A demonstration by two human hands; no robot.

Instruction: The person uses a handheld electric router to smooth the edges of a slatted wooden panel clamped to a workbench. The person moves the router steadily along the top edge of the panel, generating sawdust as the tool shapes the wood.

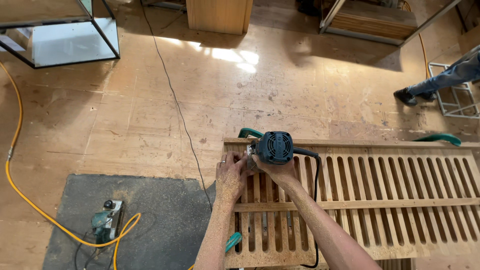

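Both hands on the green trim router (273, 148), sitting upright at the top-left corner of the slatted wooden panel (380, 200). Right hand (278, 169) wrapped round the motor body from below. Left hand (231, 176) fingers curled against the router base, palm flat on the slats (ring on one finger); exact grip on the base is hard to tell from above. Black cord (315, 200) runs down across the panel. Forearms coated in sawdust. Second power tool (106, 220) lies on the grey mat (150, 220), beside the yellow hose (15, 125).
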